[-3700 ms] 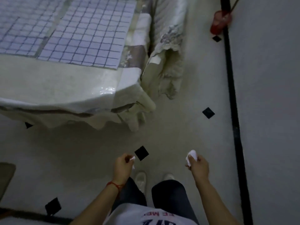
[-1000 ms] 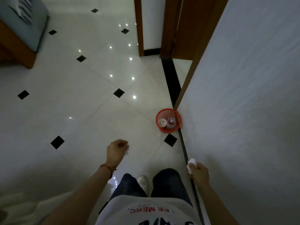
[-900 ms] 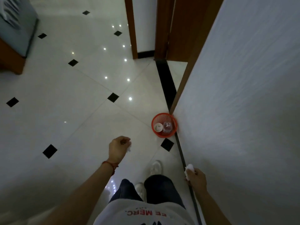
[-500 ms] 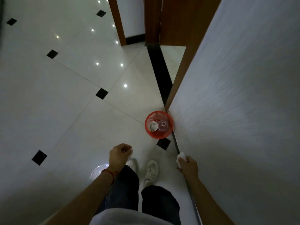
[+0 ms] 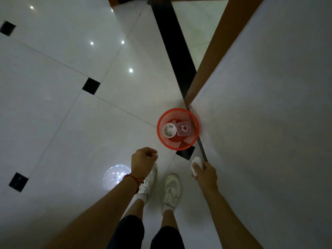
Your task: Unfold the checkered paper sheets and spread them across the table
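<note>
I stand on a tiled floor, looking straight down. My right hand (image 5: 204, 172) is closed around a crumpled white paper wad (image 5: 196, 163), which pokes out above the fingers. My left hand (image 5: 142, 161) is closed on a small white paper scrap (image 5: 155, 156) that barely shows at the fingertips. Just ahead of both hands a red mesh wastebasket (image 5: 194, 139) stands against the wall corner. No checkered sheets and no table are in view.
The wastebasket holds a white paper cup (image 5: 169, 130) and a clear plastic bottle (image 5: 183, 129). A white wall (image 5: 269, 105) runs along my right, with a brown door frame (image 5: 212, 56) beyond the basket. My white shoes (image 5: 172, 190) are below my hands. Open floor lies to the left.
I have turned away from the cloth-covered table with its checkered sheets and walked up to the red wastebasket, which is now close in front. Both hands still hold their white paper.
</note>
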`<move>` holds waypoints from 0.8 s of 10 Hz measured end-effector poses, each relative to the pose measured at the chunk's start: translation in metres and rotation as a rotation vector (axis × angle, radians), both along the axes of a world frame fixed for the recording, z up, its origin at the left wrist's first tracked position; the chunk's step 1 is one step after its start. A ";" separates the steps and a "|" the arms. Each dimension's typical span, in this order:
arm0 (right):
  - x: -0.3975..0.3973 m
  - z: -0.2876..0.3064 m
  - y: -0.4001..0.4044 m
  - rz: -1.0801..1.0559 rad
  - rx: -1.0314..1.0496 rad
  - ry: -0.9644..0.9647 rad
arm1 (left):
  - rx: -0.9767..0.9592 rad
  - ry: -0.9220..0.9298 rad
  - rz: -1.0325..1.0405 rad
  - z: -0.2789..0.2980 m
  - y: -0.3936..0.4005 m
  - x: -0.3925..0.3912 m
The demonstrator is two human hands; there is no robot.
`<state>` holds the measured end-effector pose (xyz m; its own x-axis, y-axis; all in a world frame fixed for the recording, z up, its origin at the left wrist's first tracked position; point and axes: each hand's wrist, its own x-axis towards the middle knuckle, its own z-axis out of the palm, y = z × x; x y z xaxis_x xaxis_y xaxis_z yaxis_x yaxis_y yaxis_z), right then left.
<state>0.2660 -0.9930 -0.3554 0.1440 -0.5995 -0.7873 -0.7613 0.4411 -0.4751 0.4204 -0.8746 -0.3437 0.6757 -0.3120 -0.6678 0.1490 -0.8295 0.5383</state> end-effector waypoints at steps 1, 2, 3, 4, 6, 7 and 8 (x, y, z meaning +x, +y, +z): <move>0.016 -0.044 -0.002 -0.018 0.014 0.022 | 0.015 0.014 -0.014 -0.039 -0.015 0.008; 0.034 -0.082 -0.005 -0.078 0.042 0.016 | 0.015 0.039 -0.080 -0.074 -0.030 0.013; 0.051 -0.117 -0.015 -0.096 0.034 -0.006 | 0.011 0.054 -0.059 -0.107 -0.045 0.019; 0.067 -0.144 -0.024 -0.127 0.033 -0.032 | 0.012 0.078 0.003 -0.128 -0.058 0.021; 0.078 -0.159 -0.036 -0.203 0.094 -0.106 | -0.001 0.107 -0.115 -0.141 -0.072 0.027; 0.073 -0.147 -0.036 -0.156 0.064 -0.075 | 0.002 0.118 -0.111 -0.134 -0.069 0.033; 0.063 -0.127 -0.035 -0.222 0.106 -0.055 | 0.010 0.126 -0.090 -0.118 -0.059 0.033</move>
